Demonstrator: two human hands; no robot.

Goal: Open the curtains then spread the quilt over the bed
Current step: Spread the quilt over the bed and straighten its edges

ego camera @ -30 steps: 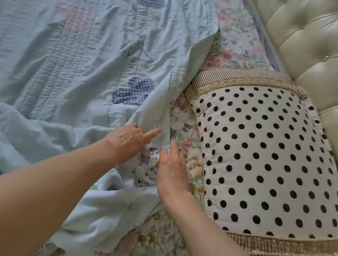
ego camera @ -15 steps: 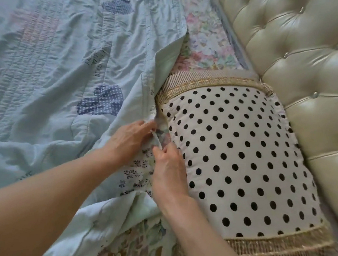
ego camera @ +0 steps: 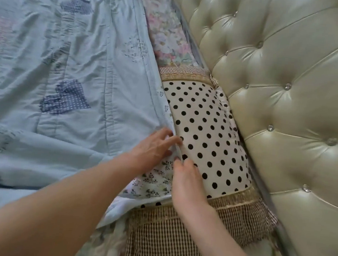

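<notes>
A pale blue quilt (ego camera: 84, 63) with navy dotted patches covers most of the bed on the left. Its top hem runs along the left side of a polka-dot pillow (ego camera: 206, 135) and overlaps it. My left hand (ego camera: 154, 149) pinches that hem at the pillow's left edge, where the floral underside of the quilt is turned up. My right hand (ego camera: 188, 182) grips the same hem just below, resting on the pillow's lower left part. No curtains are in view.
A cream tufted headboard (ego camera: 285, 101) with crystal buttons fills the right side. A floral bedsheet (ego camera: 170, 38) shows beyond the pillow and at the bottom. The pillow has checked brown fringed ends (ego camera: 166, 238).
Both hands have drawn the quilt's hem to the right, up onto the pillow's left side. The turned-back fold has flattened and the floral sheet beside the pillow is now covered.
</notes>
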